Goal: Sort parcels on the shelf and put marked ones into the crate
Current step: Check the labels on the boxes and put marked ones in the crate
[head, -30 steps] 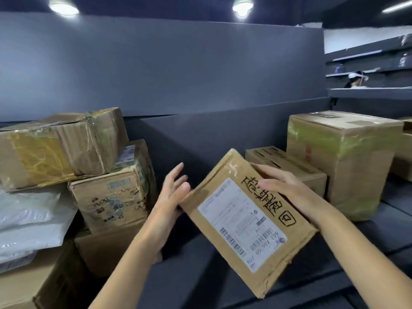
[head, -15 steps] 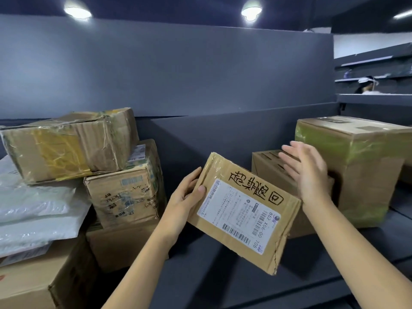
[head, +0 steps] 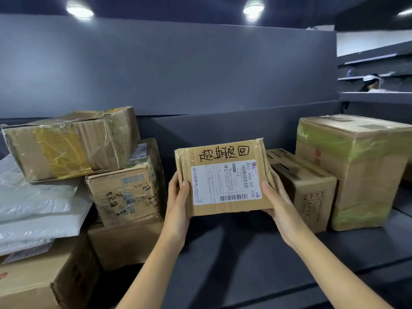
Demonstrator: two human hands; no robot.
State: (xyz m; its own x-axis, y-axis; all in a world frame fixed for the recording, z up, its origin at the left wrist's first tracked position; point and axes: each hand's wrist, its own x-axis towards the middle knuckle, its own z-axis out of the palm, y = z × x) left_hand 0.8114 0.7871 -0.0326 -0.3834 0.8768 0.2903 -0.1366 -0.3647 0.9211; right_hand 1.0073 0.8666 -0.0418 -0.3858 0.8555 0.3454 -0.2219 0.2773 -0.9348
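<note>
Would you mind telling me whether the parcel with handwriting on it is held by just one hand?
No, the left hand grips the left edge of the parcel and the right hand grips its right edge.

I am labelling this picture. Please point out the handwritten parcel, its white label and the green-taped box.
handwritten parcel (head: 223,155): head view, handwritten top strip.
white label (head: 225,183): head view, its middle.
green-taped box (head: 374,175): head view, front face.

The flat brown cardboard parcel (head: 223,211) is carrying black marker handwriting (head: 223,153) along the upper edge of its front face, reading 超期退回. Below, a white rectangular shipping label (head: 226,182) is showing barcodes and, turned sideways at its right edge, the code 862 X06-00 708. Its fine print is proving too small to read.
</note>
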